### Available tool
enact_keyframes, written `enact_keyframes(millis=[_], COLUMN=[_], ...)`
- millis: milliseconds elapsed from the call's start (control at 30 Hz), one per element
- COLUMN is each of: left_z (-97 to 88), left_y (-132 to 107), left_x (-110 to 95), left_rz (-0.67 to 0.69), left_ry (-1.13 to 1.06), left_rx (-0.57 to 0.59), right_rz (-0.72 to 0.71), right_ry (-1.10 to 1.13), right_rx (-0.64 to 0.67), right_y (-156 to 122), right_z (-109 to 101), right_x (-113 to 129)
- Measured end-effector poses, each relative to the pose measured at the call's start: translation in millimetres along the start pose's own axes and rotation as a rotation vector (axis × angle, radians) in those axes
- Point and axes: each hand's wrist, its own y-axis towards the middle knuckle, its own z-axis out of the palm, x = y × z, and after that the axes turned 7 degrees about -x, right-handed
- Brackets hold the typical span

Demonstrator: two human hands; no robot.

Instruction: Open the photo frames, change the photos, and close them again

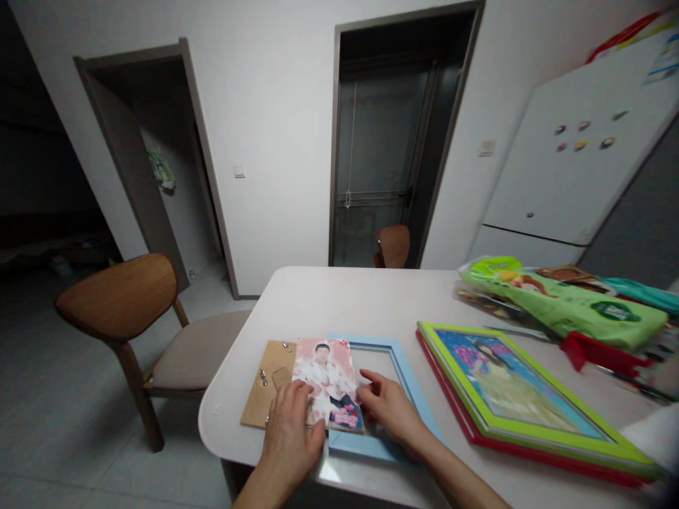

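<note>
one photo partly hides the blue frame; left hand presses it, fingers apart, right hand's grip unclear.

Pink photo lies flat, apparently overlapping light-blue frame and brown backing board.

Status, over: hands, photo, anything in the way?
Left hand flat on photo, open. Right hand at photo's right edge, grip unclear. Photo lies across backing board and blue frame. Green frame apart, right.
</note>
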Motion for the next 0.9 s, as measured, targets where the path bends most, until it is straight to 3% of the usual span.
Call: enact_keyframes(millis=[133, 200, 300, 400, 533, 633, 767, 900], left_z=[11.1, 11.5, 4.2, -0.4, 14.3, 29.7, 36.7, 36.3], left_y=[-0.5, 7.1, 23.9, 35.4, 35.5, 31.8, 25.8, 16.0], left_x=[-13.2, -20.4, -34.4, -52.4, -65.0, -54.6, -34.3, -31.3], left_rz=[0.090, 0.097, 0.080, -0.097, -0.327, -0.373, -0.357, -0.235], left_ry=[-0.098, -0.167, -0.382, -0.730, -1.132, -0.974, -0.695, -0.587], left_rx=[0.079, 0.021, -0.161, -0.306, -0.230, -0.136, -0.050, 0.051], right_rz=[0.011, -0.037, -0.059, 0.073, 0.158, 0.127, -0.003, -0.073], right_ry=[0.148, 0.287, 0.410, 0.386, 0.457, 0.358, -0.152, -0.358], right_rx=[0.112, 0.134, 0.077, -0.037, -0.096, -0.198, -0.274, -0.280], right_y=[-2.1, -7.3, -13.7, -14.7, -10.4, -3.1, 10.4, 19.9], right_z=[14.4, 15.6, 12.9, 8.5, -6.7, -30.8, -62.5, -68.9], right_x=[19.9, 36.4, 50.8, 44.1, 23.6, 12.2, -1.6, -8.5])
